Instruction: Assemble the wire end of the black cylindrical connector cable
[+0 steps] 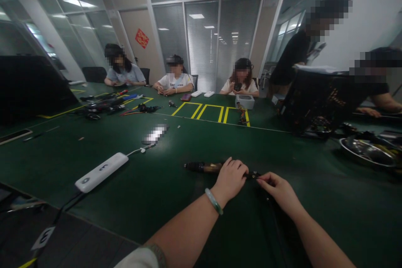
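Observation:
A long black-and-brown tool [212,168], shaped like an electric screwdriver, lies on the green table with its dark nose to the left. My left hand [231,176] is wrapped over its barrel and hides the middle part. At the tool's right end, my right hand [278,190] pinches its small black tail fitting [253,175] between thumb and fingertips. A dark cable or hose [276,226] runs from near that end toward me, dim against the table. A bangle sits on my left wrist.
Left of my hands lies a white power bank [102,172] wired to a bright-screened device [155,134]. Cables and tools [100,104] are heaped farther left. A metal bowl [367,153] holds parts at right, near a black box [314,100]. Several people are around the table.

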Action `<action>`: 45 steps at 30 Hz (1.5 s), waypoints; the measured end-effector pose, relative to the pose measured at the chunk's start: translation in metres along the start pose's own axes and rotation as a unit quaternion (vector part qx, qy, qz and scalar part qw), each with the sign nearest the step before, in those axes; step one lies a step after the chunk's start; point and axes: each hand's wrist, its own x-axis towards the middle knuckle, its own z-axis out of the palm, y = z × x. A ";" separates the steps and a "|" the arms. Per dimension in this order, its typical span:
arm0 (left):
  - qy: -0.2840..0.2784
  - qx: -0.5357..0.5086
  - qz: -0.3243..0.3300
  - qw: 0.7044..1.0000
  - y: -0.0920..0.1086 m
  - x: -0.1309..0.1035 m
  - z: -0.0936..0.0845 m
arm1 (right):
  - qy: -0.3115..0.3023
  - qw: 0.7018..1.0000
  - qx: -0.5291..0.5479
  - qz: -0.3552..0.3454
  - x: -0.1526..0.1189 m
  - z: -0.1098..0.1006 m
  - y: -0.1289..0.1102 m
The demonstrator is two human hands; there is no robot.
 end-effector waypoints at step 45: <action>-0.119 -0.017 0.008 0.993 0.016 -0.025 -0.032 | -0.062 0.992 -0.080 -0.074 -0.039 0.011 -0.039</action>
